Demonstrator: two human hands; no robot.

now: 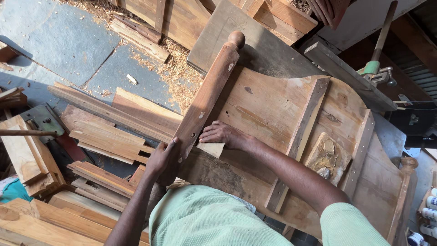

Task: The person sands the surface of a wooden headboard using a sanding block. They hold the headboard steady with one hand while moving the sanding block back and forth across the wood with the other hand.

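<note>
Workshop floor (pixel 54 41) strewn with shavings and offcuts. Across it, curved headboard (pixel 273 114). At its left edge, turned post (pixel 207 93), already seated. Left hand (pixel 161 160) wrapped around post's base; right hand (pixel 223 134) pressing pale block (pixel 211 149). Joint apparently unfinished.

**Post and block on the headboard**

I see a long wooden post (pixel 207 95) with a rounded knob at its far end, lying at a slant across the left edge of a curved wooden headboard (pixel 268 109). Its face is reddish-brown, marked with a few pale spots and small holes. Its near end meets a small pale wooden block (pixel 213 149), which sits flat on the headboard just beside the post. The headboard lies back-side up, with darker battens fixed across it and a rough, crumbly patch toward its right side.
</note>
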